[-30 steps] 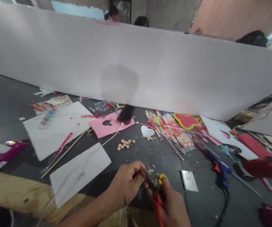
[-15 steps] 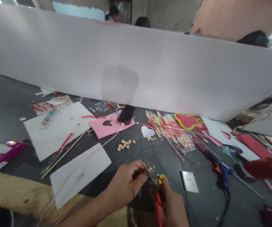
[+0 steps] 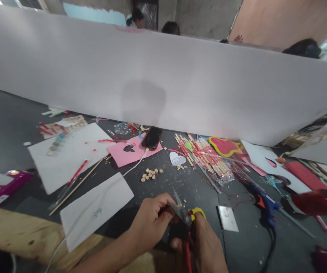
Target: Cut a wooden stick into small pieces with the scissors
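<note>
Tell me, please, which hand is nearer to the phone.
Left. The left hand is below the phone in the picture, nearly in line with it; the right hand, holding the scissors, is lower and farther right.

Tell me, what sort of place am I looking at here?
Probably a craft-making workspace: the right hand holds scissors, while a blue glue gun and a white paper heart lie on the dark tabletop.
</note>
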Available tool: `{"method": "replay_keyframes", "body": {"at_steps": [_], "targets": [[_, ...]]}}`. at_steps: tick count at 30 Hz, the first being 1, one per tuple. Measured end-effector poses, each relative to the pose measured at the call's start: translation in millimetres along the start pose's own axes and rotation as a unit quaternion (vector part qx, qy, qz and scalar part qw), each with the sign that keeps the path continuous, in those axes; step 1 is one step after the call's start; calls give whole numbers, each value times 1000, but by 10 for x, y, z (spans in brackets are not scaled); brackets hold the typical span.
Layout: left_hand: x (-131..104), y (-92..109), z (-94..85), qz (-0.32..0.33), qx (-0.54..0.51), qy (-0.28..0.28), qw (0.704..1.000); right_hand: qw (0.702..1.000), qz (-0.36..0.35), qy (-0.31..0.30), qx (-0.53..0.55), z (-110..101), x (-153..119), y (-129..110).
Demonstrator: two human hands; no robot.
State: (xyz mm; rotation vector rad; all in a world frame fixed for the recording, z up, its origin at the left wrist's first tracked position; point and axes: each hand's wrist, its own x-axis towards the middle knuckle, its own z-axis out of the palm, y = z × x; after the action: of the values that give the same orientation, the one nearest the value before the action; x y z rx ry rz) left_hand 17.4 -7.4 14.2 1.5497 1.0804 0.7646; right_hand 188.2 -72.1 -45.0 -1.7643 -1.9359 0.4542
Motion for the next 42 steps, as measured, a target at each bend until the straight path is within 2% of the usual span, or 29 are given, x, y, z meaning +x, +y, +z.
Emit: {"method": "replay_keyframes", "body": {"at_steps": [3, 9, 16, 22, 28, 33, 35, 38, 42], "targets": [[3, -51, 16, 5, 18, 2, 1000, 999, 4, -28, 14, -16, 10, -3], [25, -69, 42, -1, 7, 1, 1000, 998, 42, -39, 24, -6, 1, -28], [27, -43, 33, 2, -1, -6, 1000, 998, 17, -60, 5, 23, 5, 59], [37, 7, -2, 2, -4, -4, 1000, 998, 37, -46, -2, -14, 7, -26], [55, 47, 43, -37, -110, -32, 993, 998, -40, -2, 39, -115, 27, -64], [34, 59, 70, -33, -62, -29, 997, 997, -64, 30, 44, -85, 29, -51], [24, 56, 72, -23, -50, -28, 998, 997, -52, 31, 51, -41, 12, -30], [15, 14, 83, -6, -69, -33, 997, 999, -8, -9, 45, 15, -17, -2], [12, -49, 95, 1, -63, -32, 998, 999, 35, -22, 24, 38, -33, 34]]}}
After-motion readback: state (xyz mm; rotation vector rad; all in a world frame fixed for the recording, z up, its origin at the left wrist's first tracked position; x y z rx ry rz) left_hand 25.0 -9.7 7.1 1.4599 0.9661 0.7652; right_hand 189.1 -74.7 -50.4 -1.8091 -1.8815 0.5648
